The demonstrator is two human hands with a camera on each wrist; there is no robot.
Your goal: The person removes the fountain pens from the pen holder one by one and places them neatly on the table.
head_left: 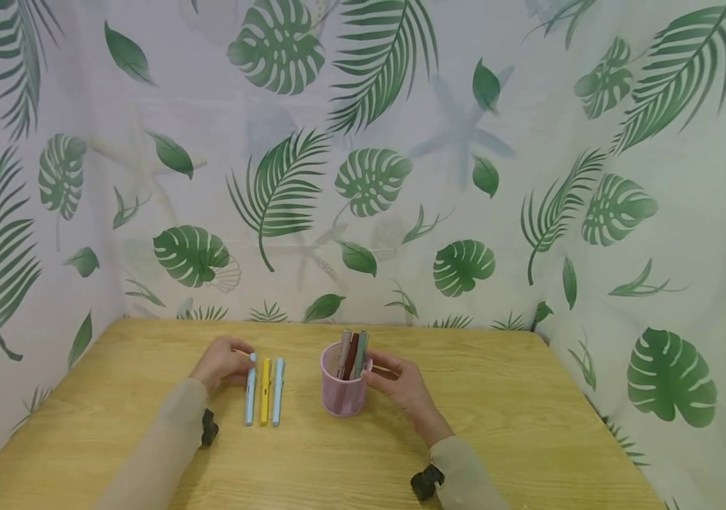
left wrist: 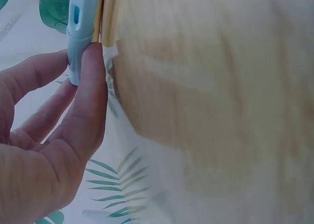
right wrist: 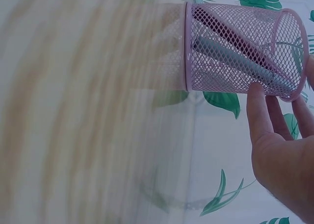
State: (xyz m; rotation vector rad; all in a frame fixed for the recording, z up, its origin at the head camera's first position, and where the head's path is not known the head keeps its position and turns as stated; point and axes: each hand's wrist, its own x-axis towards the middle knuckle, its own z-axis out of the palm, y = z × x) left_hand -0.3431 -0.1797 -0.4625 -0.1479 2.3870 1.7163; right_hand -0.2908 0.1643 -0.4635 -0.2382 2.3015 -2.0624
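At the left, three capped pens lie side by side on the table: a light blue pen [head_left: 250, 397], a yellow pen [head_left: 265, 393] and another light blue pen [head_left: 278, 397]. My left hand [head_left: 225, 363] pinches the far end of the leftmost blue pen [left wrist: 83, 18] between thumb and fingers. A pink mesh pen cup [head_left: 343, 398] stands upright to their right, holding a beige pen [head_left: 343, 347], a dark red pen [head_left: 350, 358] and a grey-green pen [head_left: 359, 354]. My right hand [head_left: 404, 386] holds the cup's right side near the rim, also seen in the right wrist view.
The wooden table [head_left: 312, 467] reaches back to a leaf-patterned curtain [head_left: 363, 276], which also encloses both sides. A black wrist camera [head_left: 208, 428] sits on the left sleeve and another wrist camera [head_left: 427, 483] on the right.
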